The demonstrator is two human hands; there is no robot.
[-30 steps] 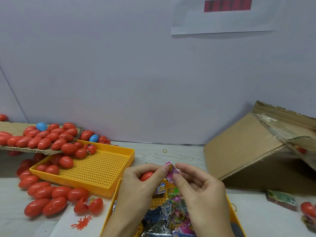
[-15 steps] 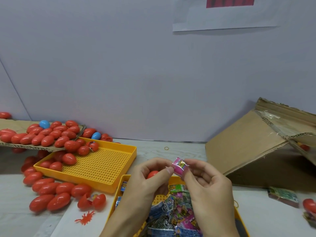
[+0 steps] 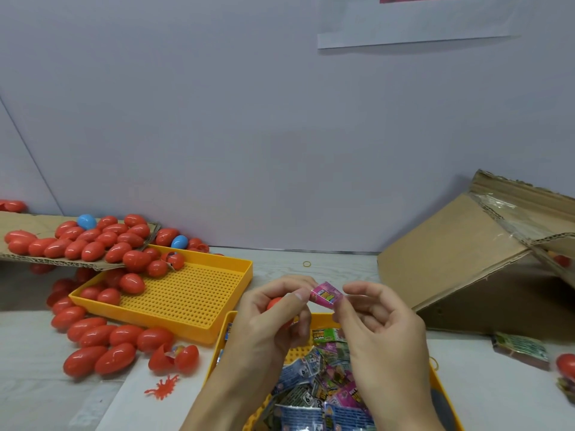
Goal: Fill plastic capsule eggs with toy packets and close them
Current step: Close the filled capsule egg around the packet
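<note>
Both hands pinch pink packet above packet tray; left hand also cups red egg; right hand at packet edge. Looks light, crinkly, slippery; grip edges.

The left grip covers most of a red egg; whether it is a half or whole cannot be told. Print on the pink packet between both grips is too small to read. Below the grips, the near tray and its packets run off the bottom edge. Far right of the right grip, another egg is cut by the frame, and the box hides its own inside. The sheet on the wall above is cropped at the top.
</note>
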